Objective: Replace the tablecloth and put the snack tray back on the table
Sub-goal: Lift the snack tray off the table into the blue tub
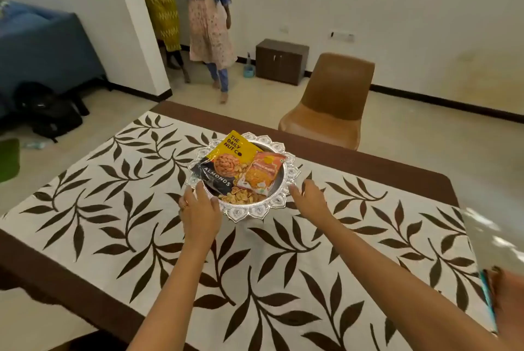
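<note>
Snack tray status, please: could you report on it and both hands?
Left hand open, fingers on near-left rim of snack tray. Right hand open by right rim, contact unclear. Tray on leaf-print tablecloth, snack packets inside. Nothing blocking.

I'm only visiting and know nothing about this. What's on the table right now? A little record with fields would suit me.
surface: table covered by a leaf-patterned tablecloth
tray: silver snack tray resting on the cloth
contents: almonds packet, orange snack packet, loose chips
left hand: fingers on the near-left rim
right hand: fingers straight, at the right rim
beyond the table: brown chair, small dark cabinet
</note>
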{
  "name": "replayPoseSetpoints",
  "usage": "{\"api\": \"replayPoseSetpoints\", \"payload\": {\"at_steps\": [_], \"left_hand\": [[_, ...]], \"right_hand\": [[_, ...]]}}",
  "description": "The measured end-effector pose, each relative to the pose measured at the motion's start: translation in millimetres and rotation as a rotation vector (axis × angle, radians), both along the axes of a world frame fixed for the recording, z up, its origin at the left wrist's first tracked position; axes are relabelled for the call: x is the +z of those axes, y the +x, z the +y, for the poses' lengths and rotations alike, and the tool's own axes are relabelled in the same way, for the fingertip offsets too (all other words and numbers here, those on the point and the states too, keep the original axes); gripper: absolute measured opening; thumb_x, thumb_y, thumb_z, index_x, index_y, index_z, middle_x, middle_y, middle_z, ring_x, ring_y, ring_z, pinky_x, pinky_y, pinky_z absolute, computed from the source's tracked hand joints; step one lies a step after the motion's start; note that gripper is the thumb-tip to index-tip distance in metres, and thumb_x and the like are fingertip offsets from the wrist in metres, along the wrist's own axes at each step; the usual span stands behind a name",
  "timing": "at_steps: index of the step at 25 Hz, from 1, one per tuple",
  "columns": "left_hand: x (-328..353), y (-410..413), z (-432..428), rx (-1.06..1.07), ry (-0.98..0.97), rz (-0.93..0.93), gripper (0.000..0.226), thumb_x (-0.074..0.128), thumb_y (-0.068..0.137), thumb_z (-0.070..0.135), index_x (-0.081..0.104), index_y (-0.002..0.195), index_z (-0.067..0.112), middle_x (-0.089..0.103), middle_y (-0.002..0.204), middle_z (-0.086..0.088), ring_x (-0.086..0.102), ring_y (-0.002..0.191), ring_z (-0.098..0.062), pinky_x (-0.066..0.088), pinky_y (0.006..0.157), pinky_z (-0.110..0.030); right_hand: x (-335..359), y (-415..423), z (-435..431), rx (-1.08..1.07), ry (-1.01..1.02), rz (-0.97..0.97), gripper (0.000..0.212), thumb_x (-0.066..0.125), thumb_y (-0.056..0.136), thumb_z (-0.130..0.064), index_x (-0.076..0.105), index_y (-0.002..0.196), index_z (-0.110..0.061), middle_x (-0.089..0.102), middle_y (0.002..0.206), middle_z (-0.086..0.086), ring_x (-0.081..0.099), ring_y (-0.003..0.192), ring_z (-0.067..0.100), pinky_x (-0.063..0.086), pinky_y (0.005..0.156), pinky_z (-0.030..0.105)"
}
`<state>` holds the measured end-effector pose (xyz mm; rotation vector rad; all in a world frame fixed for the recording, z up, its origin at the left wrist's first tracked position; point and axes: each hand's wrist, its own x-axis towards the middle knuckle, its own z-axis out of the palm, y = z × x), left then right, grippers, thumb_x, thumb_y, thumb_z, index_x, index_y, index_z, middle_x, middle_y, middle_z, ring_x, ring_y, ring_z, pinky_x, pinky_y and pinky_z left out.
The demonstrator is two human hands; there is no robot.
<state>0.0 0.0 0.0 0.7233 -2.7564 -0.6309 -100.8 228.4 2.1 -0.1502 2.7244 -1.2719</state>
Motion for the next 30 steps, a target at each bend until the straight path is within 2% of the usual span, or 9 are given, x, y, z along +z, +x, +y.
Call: {"api": "replayPoseSetpoints", "payload": {"at_steps": [4,7,10,14,18,22,25,28,30], "left_hand": [[-12.4,-16.9,-16.1,0.094,0.212,0.008,0.073,0.046,0.097,0.032,0.008,0.149,-0.003,0.028,0.147,-0.030,0.031,0.133,-0.045,0.033,0.104,-0.053],[-22.1,-19.9,-15.8,0.064,0.361,0.098,0.074,0.045,0.098,0.029,0.000,0.149,-0.002,0.027,0.148,-0.029,0.037,0.132,-0.039,0.041,0.094,-0.036],[-24.2,-19.8,-15.3,0.068,0.390,0.136,0.075,0.045,0.099,0.028,-0.002,0.150,0.000,0.028,0.146,-0.028,0.041,0.127,-0.037,0.041,0.085,-0.029],[-18.2,-19.3,5.0,-0.024,0.373,0.169,0.075,0.045,0.099,0.030,-0.003,0.151,0.004,0.027,0.145,-0.026,0.038,0.130,-0.036,0.046,0.094,-0.039],[-9.3,-24.4,54.3,-0.155,0.345,0.196,0.073,0.044,0.099,0.030,-0.002,0.151,0.005,0.033,0.139,-0.023,0.039,0.125,-0.032,0.040,0.090,-0.032],[-3.2,-34.1,133.1,-0.347,0.348,0.162,0.073,0.042,0.099,0.033,-0.001,0.151,0.006,0.025,0.147,-0.022,0.028,0.135,-0.033,0.034,0.105,-0.039],[-4.3,-37.4,207.4,-0.501,0.355,0.137,0.072,0.039,0.099,0.036,0.000,0.152,0.006,0.025,0.148,-0.021,0.025,0.137,-0.033,0.030,0.108,-0.041],[-7.6,-33.5,286.1,-0.659,0.373,0.113,0.072,0.038,0.099,0.037,0.000,0.152,0.006,0.027,0.146,-0.022,0.025,0.136,-0.032,0.030,0.107,-0.040],[-10.4,-26.8,341.2,-0.768,0.374,0.102,0.073,0.040,0.099,0.038,0.001,0.152,0.006,0.034,0.139,-0.020,0.033,0.128,-0.030,0.033,0.100,-0.034]], "right_hand": [[-13.5,-15.4,-18.9,-0.075,-0.115,-0.154,0.066,0.058,0.088,-0.050,0.045,0.124,0.004,0.058,0.112,0.015,0.056,0.095,0.023,0.045,0.069,0.032],[-19.6,-19.4,-30.9,-0.066,-0.228,-0.192,0.052,0.072,0.082,-0.035,0.049,0.112,0.001,0.061,0.106,0.022,0.059,0.086,0.026,0.049,0.070,0.039],[-19.9,-16.8,-32.1,-0.108,-0.289,-0.173,0.038,0.074,0.080,-0.022,0.047,0.097,-0.002,0.055,0.090,0.018,0.049,0.074,0.019,0.042,0.062,0.035],[-20.3,-4.7,-3.8,-0.147,-0.315,-0.115,0.040,0.073,0.082,-0.025,0.048,0.106,-0.005,0.059,0.103,0.012,0.058,0.085,0.018,0.050,0.069,0.033],[-14.7,17.9,57.8,-0.254,-0.324,-0.061,0.047,0.073,0.082,-0.031,0.049,0.115,-0.007,0.059,0.114,0.011,0.059,0.103,0.025,0.052,0.087,0.047],[-7.7,51.6,145.1,-0.422,-0.329,0.008,0.046,0.073,0.082,-0.031,0.048,0.112,-0.007,0.057,0.112,0.011,0.058,0.104,0.030,0.052,0.082,0.043],[-3.0,84.9,219.8,-0.568,-0.300,0.075,0.045,0.073,0.082,-0.031,0.047,0.110,-0.009,0.056,0.111,0.011,0.056,0.103,0.031,0.048,0.074,0.032],[-1.2,124.9,294.3,-0.693,-0.322,0.111,0.045,0.073,0.083,-0.026,0.048,0.116,-0.008,0.058,0.117,0.012,0.057,0.107,0.032,0.049,0.088,0.047],[-2.4,157.3,343.4,-0.787,-0.384,0.130,0.040,0.072,0.084,-0.022,0.046,0.113,-0.012,0.057,0.117,0.009,0.056,0.111,0.031,0.050,0.090,0.045]]}}
